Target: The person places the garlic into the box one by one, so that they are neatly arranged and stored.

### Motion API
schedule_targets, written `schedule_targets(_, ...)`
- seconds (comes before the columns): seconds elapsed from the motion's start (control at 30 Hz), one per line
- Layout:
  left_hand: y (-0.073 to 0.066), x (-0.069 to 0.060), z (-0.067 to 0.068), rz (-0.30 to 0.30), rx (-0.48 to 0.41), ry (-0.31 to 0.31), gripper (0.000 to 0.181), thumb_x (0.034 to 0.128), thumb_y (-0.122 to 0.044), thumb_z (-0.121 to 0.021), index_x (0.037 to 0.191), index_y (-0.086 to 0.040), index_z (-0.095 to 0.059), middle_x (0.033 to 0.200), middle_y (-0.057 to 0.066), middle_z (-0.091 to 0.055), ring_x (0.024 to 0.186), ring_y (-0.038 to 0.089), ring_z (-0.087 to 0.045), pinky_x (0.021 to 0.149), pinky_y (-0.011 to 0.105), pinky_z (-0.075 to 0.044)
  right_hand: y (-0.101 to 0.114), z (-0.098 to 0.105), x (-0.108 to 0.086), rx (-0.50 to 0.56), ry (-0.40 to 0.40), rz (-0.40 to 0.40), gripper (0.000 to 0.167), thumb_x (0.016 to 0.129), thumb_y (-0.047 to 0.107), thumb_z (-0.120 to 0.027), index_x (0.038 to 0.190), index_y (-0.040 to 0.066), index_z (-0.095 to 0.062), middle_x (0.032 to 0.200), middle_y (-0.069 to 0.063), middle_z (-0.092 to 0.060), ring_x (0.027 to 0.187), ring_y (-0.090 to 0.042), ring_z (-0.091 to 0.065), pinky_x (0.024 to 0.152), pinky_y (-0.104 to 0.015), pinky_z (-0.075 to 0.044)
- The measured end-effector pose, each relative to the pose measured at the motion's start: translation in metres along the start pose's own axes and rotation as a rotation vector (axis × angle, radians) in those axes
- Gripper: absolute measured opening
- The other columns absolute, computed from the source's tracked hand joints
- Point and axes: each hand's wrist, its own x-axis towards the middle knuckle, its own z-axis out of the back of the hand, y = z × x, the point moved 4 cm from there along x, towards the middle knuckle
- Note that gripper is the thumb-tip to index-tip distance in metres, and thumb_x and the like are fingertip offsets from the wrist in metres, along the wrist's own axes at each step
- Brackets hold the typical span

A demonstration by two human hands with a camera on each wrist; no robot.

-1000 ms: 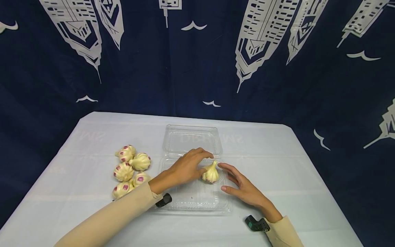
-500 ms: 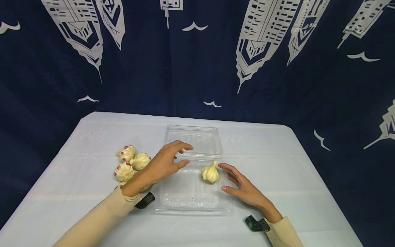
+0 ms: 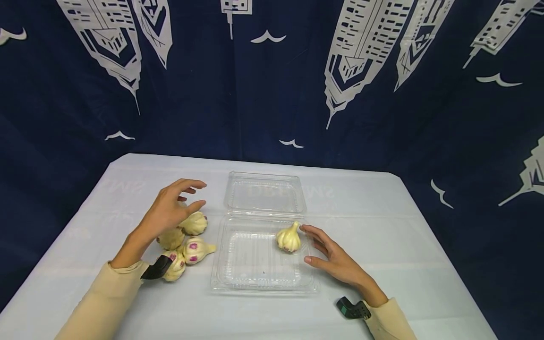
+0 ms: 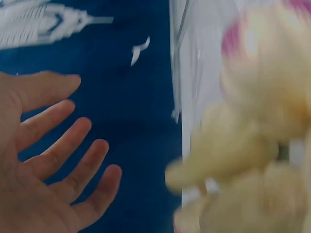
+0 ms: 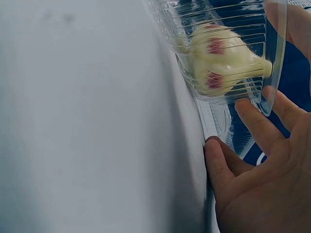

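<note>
A clear plastic clamshell box (image 3: pixel 238 278) lies unfolded mid-table, its lid (image 3: pixel 263 193) laid back. One garlic bulb (image 3: pixel 289 237) stands in its back right part, stem up; the right wrist view shows that garlic bulb (image 5: pixel 218 58) through the ribbed wall. Beside the box's right edge is my right hand (image 3: pixel 335 259), fingers spread; its fingertips (image 5: pixel 248 104) touch the wall. My left hand (image 3: pixel 170 208) hovers over the pile of garlic bulbs (image 3: pixel 196 250) at the left, holding nothing, fingers loosely bent. It partly covers the rear bulbs. In the left wrist view, the garlic bulbs (image 4: pixel 262 68) look blurred.
A white cloth covers the table (image 3: pixel 374 226). Behind it hangs a dark blue curtain (image 3: pixel 204 113) printed with white buildings and birds. A black wrist camera (image 3: pixel 157 267) sits on the left wrist, another wrist camera (image 3: pixel 353 308) on the right.
My left hand has moved left, away from the garlic bulb in the box and over the pile. That bulb stands by itself now. The right hand has stayed by the box.
</note>
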Motion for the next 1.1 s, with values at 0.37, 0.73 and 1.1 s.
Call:
schedule_targets(0.37,0.056,-0.027,0.035,0.142,-0.096,0.113,0.047,0.0956,-0.028,-0.070,0.139,-0.014,-0.056,0.148,0.013,-0.048,0.135,0.039,-0.043,0.106,0.062,-0.036,0.001,0.000,0.003,-0.015,0.008,0.012,0.072,0.095,0.015,-0.069,0.155,0.025,-0.031,0.162,-0.004,-0.031,0.150,-0.028,-0.027,0.120,-0.030,-0.029)
schedule_targets(0.73,0.092,-0.029,0.032,0.251,-0.213,0.197,0.058,0.0957,-0.032,-0.069,0.146,-0.010,-0.049,0.156,0.017,-0.037,0.143,0.047,-0.031,0.105,0.068,-0.036,-0.002,0.002,0.001,0.004,-0.002,0.004,0.073,0.095,0.013,-0.070,0.155,0.026,-0.031,0.162,-0.002,-0.031,0.147,-0.002,-0.028,0.114,-0.012,-0.028)
schedule_targets(1.1,0.105,-0.028,0.021,0.250,-0.192,0.218,0.060,0.0961,-0.027,-0.069,0.148,-0.007,-0.046,0.151,0.020,-0.046,0.137,0.046,-0.039,0.102,0.059,-0.041,-0.002,0.001,-0.001,-0.008,0.003,0.017,0.071,0.096,0.014,-0.068,0.155,0.024,-0.031,0.162,-0.006,-0.031,0.150,-0.021,-0.028,0.116,-0.017,-0.029)
